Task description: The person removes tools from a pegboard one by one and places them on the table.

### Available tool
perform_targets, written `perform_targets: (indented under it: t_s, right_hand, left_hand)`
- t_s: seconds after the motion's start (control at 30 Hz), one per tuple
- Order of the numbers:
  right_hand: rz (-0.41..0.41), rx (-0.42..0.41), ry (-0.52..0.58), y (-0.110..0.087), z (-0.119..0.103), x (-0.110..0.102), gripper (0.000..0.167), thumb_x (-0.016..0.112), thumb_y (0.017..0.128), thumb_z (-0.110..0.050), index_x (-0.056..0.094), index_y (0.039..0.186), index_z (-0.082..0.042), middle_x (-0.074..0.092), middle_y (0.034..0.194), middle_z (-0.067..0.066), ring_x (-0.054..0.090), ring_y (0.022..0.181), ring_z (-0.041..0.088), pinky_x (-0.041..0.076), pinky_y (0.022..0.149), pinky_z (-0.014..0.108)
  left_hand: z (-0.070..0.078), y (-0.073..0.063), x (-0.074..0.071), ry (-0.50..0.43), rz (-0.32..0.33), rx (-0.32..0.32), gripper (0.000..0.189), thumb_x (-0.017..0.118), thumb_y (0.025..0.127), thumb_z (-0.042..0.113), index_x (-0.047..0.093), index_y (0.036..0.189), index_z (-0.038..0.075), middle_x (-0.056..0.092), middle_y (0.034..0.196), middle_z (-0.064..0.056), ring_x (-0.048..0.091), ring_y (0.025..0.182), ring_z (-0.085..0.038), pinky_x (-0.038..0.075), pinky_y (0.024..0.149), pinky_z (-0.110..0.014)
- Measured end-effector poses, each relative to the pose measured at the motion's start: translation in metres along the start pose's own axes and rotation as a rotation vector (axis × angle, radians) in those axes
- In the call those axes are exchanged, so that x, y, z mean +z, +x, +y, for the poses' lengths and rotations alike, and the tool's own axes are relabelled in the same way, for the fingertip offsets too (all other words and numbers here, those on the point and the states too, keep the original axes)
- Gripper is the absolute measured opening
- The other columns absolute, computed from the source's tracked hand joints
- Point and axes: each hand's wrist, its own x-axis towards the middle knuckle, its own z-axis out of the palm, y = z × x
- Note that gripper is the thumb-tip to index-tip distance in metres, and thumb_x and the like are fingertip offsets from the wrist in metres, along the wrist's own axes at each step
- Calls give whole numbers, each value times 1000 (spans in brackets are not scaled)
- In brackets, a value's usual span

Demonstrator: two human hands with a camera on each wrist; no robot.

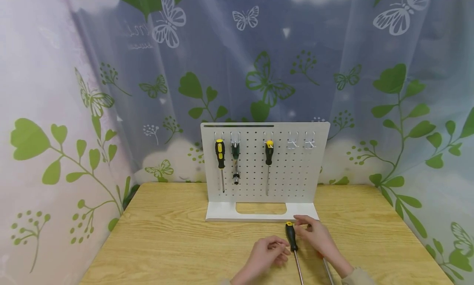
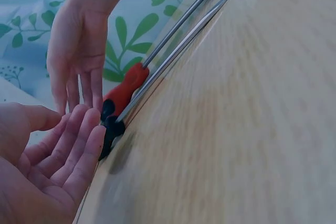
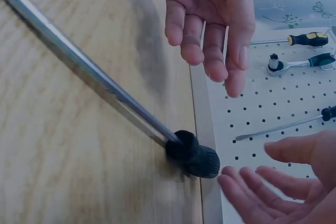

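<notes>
A screwdriver with a black, yellow-ended handle (image 1: 291, 235) lies on the wooden table, its steel shaft toward the person. My left hand (image 1: 268, 254) hovers to the left of that handle, fingers loosely bent and holding nothing. On the other side, my right hand (image 1: 314, 235) is close to the handle's end, with nothing in its grasp. Beneath the right hand in the head view, a second screwdriver is mostly hidden; its red handle (image 2: 126, 87) shows beside the black one in the left wrist view. In the right wrist view the black handle (image 3: 194, 153) points at the board's base.
Behind the hands stands a white pegboard (image 1: 252, 190). From its hooks hang a yellow-and-black screwdriver (image 1: 220, 153), a ratchet wrench (image 1: 235, 151) and another screwdriver (image 1: 269, 153). Two more wire hooks (image 1: 293, 144) are at its right. A patterned curtain (image 1: 237, 83) surrounds the table (image 1: 155, 235).
</notes>
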Motion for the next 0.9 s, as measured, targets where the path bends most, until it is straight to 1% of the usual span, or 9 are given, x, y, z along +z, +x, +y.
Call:
perform_targets:
  t_s: [0.13,0.2,0.3,0.4,0.5,0.6,0.7,0.77,0.9]
  right_hand:
    - [26,-53,56,7,-3,-2,34,67,96,-2,64,129,4,71,109,21,74,89,32,61,69,27]
    - [40,-76,83,11,-5,-3,34,66,96,-1,63,129,4,70,110,22,73,91,35,62,72,30]
    - [56,-94,101,17,-9,-4,34,66,98,-4,63,130,2,70,113,24,73,92,36,62,74,29]
    - [63,-115,90,25,-12,-5,35,66,99,-9,63,132,-1,69,116,22,71,98,37,61,76,26]
    - [69,-153,91,33,-18,-5,35,64,100,-8,62,134,0,69,119,22,69,103,38,60,77,23]
    - [79,-175,103,41,-26,-5,36,63,101,-10,61,135,-1,68,121,20,68,106,37,59,80,23]
    - [79,-184,115,49,-34,-7,37,63,102,-15,60,137,-1,67,125,19,67,111,36,58,84,24]
    - [79,-199,117,54,-37,-8,38,62,103,-17,59,138,-2,66,127,19,66,113,36,58,87,25]
    - [81,-232,135,63,-45,-11,41,61,103,-19,57,141,-3,64,132,18,64,117,35,56,93,31]
  left_hand:
    - [3,5,-7,-11,45,40,17,60,101,7,71,106,-5,75,89,-15,74,76,-24,64,66,-34]
    - [5,9,-10,-18,67,43,17,61,101,8,71,106,-4,75,89,-14,74,76,-21,64,68,-36]
    - [10,14,-15,-28,91,48,19,61,101,10,71,108,-5,75,90,-15,74,78,-20,64,70,-39]
    - [16,20,-20,-33,123,51,21,61,102,12,70,110,-5,75,93,-16,75,82,-25,64,73,-42]
    - [22,27,-26,-21,148,72,22,59,103,13,69,112,-5,75,98,-19,74,88,-33,63,77,-46]
    - [29,35,-35,9,163,114,23,57,104,13,68,114,-5,74,102,-21,73,93,-36,63,79,-46]
    - [34,44,-43,44,179,178,25,56,105,13,67,117,-6,73,107,-22,72,95,-37,63,80,-44]
    - [35,50,-49,77,189,206,26,56,105,15,67,119,-4,73,111,-21,72,99,-36,62,83,-42]
    - [41,62,-59,156,197,228,28,57,105,18,66,124,-1,71,120,-16,70,107,-31,60,88,-33]
